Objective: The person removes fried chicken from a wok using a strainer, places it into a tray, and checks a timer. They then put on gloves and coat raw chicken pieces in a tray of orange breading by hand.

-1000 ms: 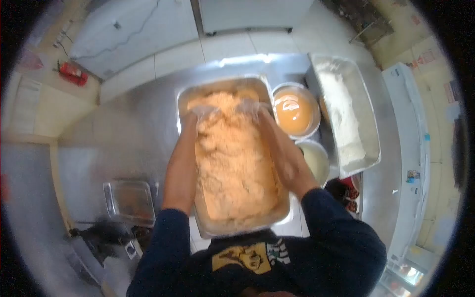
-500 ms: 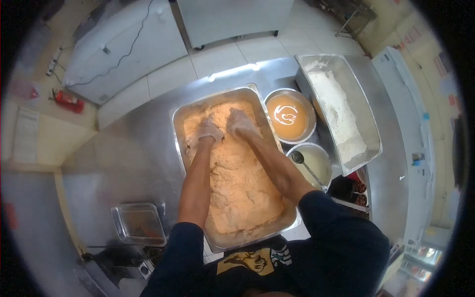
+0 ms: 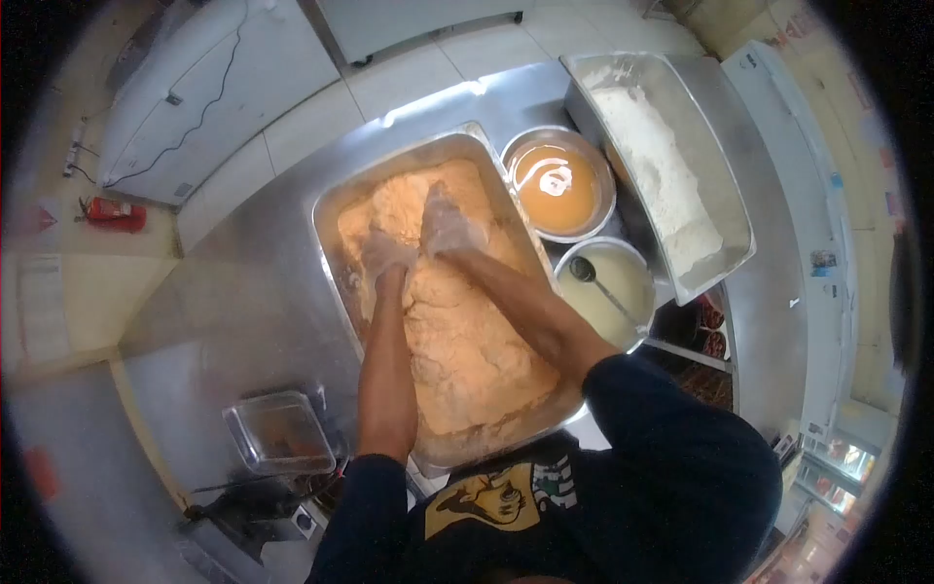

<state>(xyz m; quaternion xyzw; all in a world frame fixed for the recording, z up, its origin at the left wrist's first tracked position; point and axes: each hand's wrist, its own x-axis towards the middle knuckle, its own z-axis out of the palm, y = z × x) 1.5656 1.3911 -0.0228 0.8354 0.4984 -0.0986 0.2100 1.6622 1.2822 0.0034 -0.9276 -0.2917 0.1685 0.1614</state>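
A deep steel tray holds a thick bed of orange, flour-like powder with a lumpy, cracked surface. Both hands wear thin, powder-dusted gloves and work in its far half. My left hand presses into the powder near the left wall, its fingers partly buried and blurred. Just right of it, my right hand lies on the powder with its fingers stretched towards the far end. No separate object shows in either hand. Whether anything lies under the powder is hidden.
Right of the tray stand a bowl of orange liquid and a bowl of pale liquid with a ladle in it. Beyond them is a long steel bin of white flour. A clear container sits at lower left.
The camera view has shifted, so the tray appears higher and further left. My right hand has gone from bent into the powder to stretched out flatter. My left hand stays in the powder.
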